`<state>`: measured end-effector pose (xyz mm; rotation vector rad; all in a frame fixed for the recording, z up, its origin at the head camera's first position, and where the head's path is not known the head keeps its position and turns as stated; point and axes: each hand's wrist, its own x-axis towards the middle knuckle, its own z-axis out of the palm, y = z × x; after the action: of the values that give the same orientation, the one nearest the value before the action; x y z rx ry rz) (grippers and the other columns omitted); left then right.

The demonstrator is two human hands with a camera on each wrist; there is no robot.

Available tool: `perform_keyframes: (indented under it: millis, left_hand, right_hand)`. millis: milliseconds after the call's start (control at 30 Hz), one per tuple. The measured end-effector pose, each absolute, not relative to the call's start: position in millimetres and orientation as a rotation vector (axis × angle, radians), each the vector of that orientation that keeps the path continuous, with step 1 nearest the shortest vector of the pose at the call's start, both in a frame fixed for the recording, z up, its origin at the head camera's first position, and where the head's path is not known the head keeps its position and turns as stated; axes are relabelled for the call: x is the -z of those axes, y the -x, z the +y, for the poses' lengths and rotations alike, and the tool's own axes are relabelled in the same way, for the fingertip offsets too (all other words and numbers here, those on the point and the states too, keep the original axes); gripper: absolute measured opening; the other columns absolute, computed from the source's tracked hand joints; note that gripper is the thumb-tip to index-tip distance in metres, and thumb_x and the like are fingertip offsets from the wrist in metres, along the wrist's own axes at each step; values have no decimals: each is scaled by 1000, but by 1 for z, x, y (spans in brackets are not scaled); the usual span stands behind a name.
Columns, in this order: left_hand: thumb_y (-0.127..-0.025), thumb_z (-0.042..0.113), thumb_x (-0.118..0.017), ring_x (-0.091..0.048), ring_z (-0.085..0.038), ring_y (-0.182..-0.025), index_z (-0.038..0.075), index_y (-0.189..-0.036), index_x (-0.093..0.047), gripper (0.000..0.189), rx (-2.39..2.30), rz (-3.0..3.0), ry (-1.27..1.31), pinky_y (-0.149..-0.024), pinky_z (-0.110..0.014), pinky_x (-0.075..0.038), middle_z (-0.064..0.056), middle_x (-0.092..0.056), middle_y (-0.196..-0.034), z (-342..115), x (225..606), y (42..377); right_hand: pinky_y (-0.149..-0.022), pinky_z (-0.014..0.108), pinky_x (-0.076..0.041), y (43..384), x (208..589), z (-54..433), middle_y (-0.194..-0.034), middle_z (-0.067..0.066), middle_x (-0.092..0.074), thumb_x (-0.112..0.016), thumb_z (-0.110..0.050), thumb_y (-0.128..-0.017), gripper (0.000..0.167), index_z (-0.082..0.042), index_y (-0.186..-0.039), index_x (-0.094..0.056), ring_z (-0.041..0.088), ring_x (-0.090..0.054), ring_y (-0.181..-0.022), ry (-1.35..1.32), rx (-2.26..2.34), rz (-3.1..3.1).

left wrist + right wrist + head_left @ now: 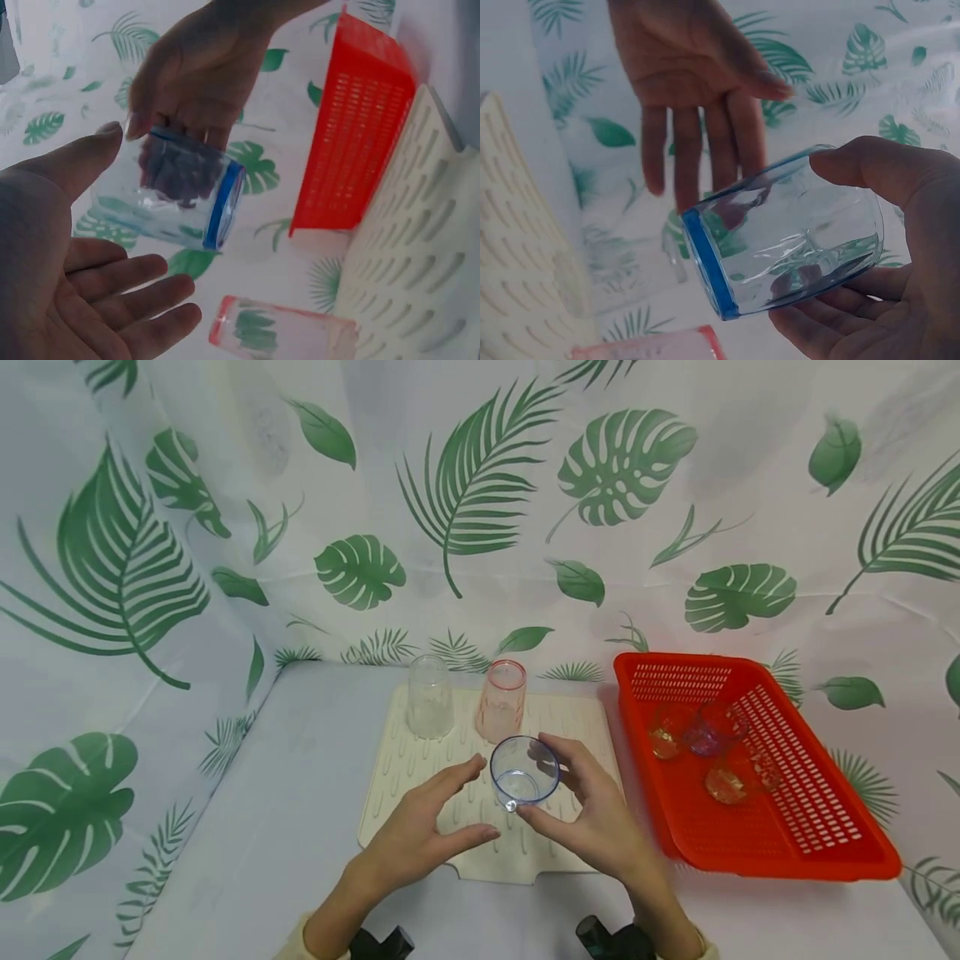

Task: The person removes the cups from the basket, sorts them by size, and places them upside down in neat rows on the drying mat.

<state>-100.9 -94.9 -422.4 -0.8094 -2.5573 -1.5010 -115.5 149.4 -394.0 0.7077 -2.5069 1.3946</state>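
Observation:
A clear drinking glass with a blue rim and blue base [525, 787] is in my right hand [603, 818], pinched between thumb and fingers above the cream drying mat [405, 793]. In the right wrist view the glass [810, 232] lies tilted on its side. My left hand [416, 831] is spread on the glass's left, fingers and thumb apart; a small gap separates it from the glass in the head view. Behind, on the mat, a clear glass [430, 700] and a pink-tinted glass [500, 703] stand side by side.
A red plastic basket [735, 852] with slotted walls stands right of the mat. Several small glasses, amber and purple-looking [708, 735], lie inside it. A white curtain [495, 610] with green leaf prints closes off the back and sides of the pale table [285, 777].

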Motion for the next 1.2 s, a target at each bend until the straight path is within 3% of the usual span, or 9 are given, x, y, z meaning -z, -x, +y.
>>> perform_keyframes:
  millis: [167, 500, 867, 1067, 1200]
  left_hand:
    - [-88, 38, -77, -58, -14, -129, 22, -154, -40, 77, 1544, -2500, 840, -103, -41, -55, 8, -55, -146, -90, 420, 101]
    - [-86, 35, -80, -62, -16, -126, 21, -152, -42, 77, 1632, -2467, 825, -105, -38, -54, 8, -57, -141, -89, 423, 103]
    - [-83, 33, -83, -62, -18, -124, 21, -149, -44, 78, 1626, -2440, 819, -100, -33, -57, 4, -60, -135, -89, 424, 104]
    - [-81, 33, -85, -63, -18, -121, 19, -147, -46, 78, 1603, -2412, 833, -96, -34, -59, -4, -61, -134, -90, 425, 105]
    - [-79, 33, -86, -65, -19, -116, 18, -144, -49, 76, 1566, -2370, 849, -92, -34, -60, -1, -62, -131, -91, 426, 105]
  right_hand:
    - [-101, 48, -52, 115, 396, 144, -138, 9, -59, -88, -11, -74, 81, -14, -144, -47, 29, -62, -127, -782, -1434, -2510]
    - [-99, 51, -53, 113, 400, 140, -138, 7, -60, -87, -14, -76, 79, -9, -144, -47, 25, -62, -125, -857, -1469, -2532]
    - [-100, 51, -54, 114, 402, 136, -135, 6, -61, -87, -15, -78, 79, -17, -146, -46, 23, -60, -125, -956, -1522, -2526]
    - [-101, 50, -53, 114, 404, 136, -137, 0, -59, -87, -17, -77, 83, -23, -148, -44, 19, -59, -127, -946, -1549, -2559]
    - [-103, 50, -52, 114, 404, 137, -140, -2, -56, -85, -19, -80, 86, -27, -152, -39, 20, -58, -129, -969, -1591, -2581]
